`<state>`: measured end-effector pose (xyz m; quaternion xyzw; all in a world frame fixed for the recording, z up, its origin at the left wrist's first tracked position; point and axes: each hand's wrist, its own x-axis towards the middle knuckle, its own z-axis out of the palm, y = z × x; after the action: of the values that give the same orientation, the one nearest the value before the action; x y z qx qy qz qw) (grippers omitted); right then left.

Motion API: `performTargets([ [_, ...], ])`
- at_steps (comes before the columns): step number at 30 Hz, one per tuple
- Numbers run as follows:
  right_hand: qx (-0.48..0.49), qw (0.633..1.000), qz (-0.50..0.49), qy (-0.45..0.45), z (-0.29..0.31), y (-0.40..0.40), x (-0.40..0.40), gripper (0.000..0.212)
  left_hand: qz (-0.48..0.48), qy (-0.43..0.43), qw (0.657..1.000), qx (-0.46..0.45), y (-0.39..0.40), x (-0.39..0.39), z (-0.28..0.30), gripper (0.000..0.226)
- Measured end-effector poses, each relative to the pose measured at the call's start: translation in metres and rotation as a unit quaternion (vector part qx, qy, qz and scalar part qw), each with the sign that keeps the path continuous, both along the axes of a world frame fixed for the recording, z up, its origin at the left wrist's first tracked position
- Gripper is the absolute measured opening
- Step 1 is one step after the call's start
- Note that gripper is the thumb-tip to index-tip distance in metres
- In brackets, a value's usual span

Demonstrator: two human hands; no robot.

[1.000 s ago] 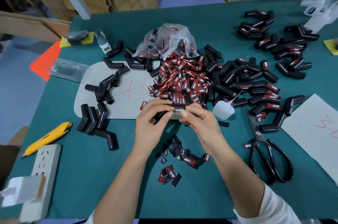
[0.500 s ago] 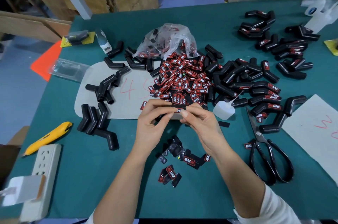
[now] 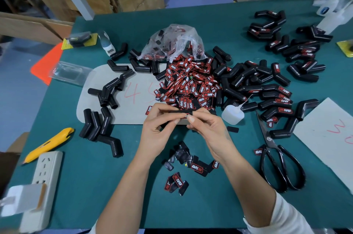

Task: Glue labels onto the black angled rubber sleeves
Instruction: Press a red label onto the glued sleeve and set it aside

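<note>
Labels (image 3: 188, 82) spill from plastic bag (image 3: 172, 41).

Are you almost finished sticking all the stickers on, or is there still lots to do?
Not yet. Done: the labelled sleeves piled at right show red labels. In hand: the left hand and right hand hold one sleeve, the right pinching its red-labelled end. Left: the plain sleeves at left have no labels, and a big label heap waits.

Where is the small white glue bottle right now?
In the head view, the glue bottle stands on the green table, just right of the right hand, below the sleeve pile and left of the scissors.
</note>
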<state>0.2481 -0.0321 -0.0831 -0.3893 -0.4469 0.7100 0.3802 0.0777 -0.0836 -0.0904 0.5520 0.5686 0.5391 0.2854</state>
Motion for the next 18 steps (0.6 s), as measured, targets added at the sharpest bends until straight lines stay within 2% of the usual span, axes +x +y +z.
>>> performTargets([
  [7,0.001,1.0,0.0,-0.003,-0.0017,0.0009,0.0009,0.018,0.028,-0.013,0.999,0.016,0.0009,0.0003,-0.0016,0.018],
  [18,0.003,1.0,0.001,-0.003,-0.0022,0.0012,0.0009,0.016,0.029,-0.021,0.999,0.032,0.0013,0.001,-0.0006,0.027],
])
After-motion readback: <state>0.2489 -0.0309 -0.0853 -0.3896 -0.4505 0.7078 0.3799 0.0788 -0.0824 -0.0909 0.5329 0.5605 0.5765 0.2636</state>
